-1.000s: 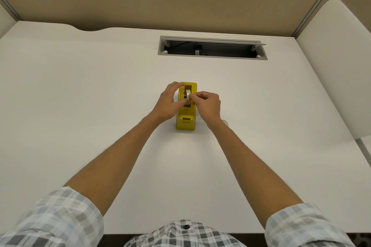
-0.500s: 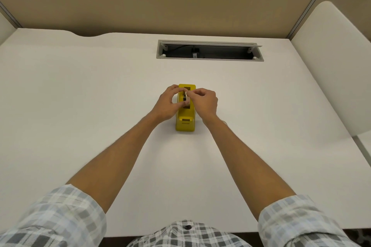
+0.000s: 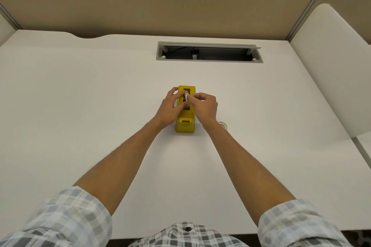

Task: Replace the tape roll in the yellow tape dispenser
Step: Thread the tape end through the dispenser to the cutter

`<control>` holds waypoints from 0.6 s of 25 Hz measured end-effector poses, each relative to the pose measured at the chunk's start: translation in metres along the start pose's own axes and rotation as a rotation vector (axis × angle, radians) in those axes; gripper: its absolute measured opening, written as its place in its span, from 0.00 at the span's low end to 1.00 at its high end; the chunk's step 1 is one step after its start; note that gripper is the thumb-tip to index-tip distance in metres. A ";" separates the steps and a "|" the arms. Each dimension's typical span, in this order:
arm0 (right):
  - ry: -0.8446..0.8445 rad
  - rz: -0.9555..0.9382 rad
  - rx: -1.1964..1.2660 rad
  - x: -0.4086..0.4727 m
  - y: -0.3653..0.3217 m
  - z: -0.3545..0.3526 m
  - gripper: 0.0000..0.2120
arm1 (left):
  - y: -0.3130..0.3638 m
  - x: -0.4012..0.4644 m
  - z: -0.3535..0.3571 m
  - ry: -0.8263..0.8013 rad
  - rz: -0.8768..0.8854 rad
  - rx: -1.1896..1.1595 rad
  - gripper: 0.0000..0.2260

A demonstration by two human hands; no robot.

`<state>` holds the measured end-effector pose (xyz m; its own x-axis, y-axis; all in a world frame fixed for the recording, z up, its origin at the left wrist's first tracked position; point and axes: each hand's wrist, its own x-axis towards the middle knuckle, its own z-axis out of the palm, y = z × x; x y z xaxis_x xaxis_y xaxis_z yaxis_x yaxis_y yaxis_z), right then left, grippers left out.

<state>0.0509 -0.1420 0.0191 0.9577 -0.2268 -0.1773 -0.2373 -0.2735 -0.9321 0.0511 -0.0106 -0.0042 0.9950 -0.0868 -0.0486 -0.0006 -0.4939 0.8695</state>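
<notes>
The task appears to be mid-way, at the stage where a roll is handled at the dispenser's well; whether this roll is going in or coming out cannot be determined from this view alone. The yellow tape dispenser (image 3: 185, 120) stands upright on the white worktop (image 3: 80, 96), roughly at its centre, with its cutter end towards the near edge and its open well towards the far edge.

Left hand (image 3: 170, 108): positioned against the left side of the dispenser, fingers curled over its top edge, with the fingertips at the roll. This grip is grasping; it appears to steady the dispenser body and to bear on the roll at once, though the exact contact is too small to resolve.

Tape roll (image 3: 186, 97): a small pale ring standing on edge, located at the mouth of the well, above the dark slot. It lies between the two hands, touching the fingertips of both. It does not look fully seated.

Right hand (image 3: 204, 106): positioned on the right of the dispenser, fingers curled, thumb and forefinger pinching the roll from the right.

A second small pale ring (image 3: 223, 125) lies flat on the worktop just beyond the right wrist, near the dispenser; judged to be the other roll or core.

Remaining, by judgement: seat or free the roll, then thread the tape to the cutter
</notes>
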 end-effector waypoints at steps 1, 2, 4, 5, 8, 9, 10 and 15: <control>0.007 -0.004 0.003 -0.001 0.001 0.001 0.07 | 0.000 -0.002 0.001 0.011 0.001 -0.006 0.20; 0.014 -0.003 0.005 -0.002 0.003 0.002 0.07 | 0.000 -0.004 0.001 0.018 0.006 -0.006 0.20; 0.030 0.006 0.000 -0.004 0.005 0.003 0.07 | 0.000 -0.005 0.001 0.019 0.010 -0.020 0.20; 0.037 0.012 -0.004 -0.005 0.005 0.004 0.07 | -0.001 -0.005 0.000 0.021 0.010 -0.031 0.20; 0.045 0.015 -0.005 -0.006 0.007 0.005 0.07 | -0.003 -0.006 0.002 0.041 -0.002 -0.075 0.20; 0.047 0.011 -0.005 -0.007 0.008 0.006 0.07 | -0.003 -0.007 0.004 0.050 0.006 -0.090 0.19; 0.049 0.008 -0.004 -0.007 0.008 0.006 0.08 | -0.003 -0.009 0.006 0.056 0.022 -0.098 0.19; 0.065 0.008 0.024 -0.008 0.010 0.006 0.08 | -0.007 -0.007 0.006 -0.017 0.099 0.020 0.20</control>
<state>0.0416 -0.1373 0.0096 0.9432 -0.2888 -0.1644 -0.2398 -0.2491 -0.9383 0.0438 -0.0113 -0.0133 0.9882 -0.1502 0.0284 -0.1007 -0.4995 0.8605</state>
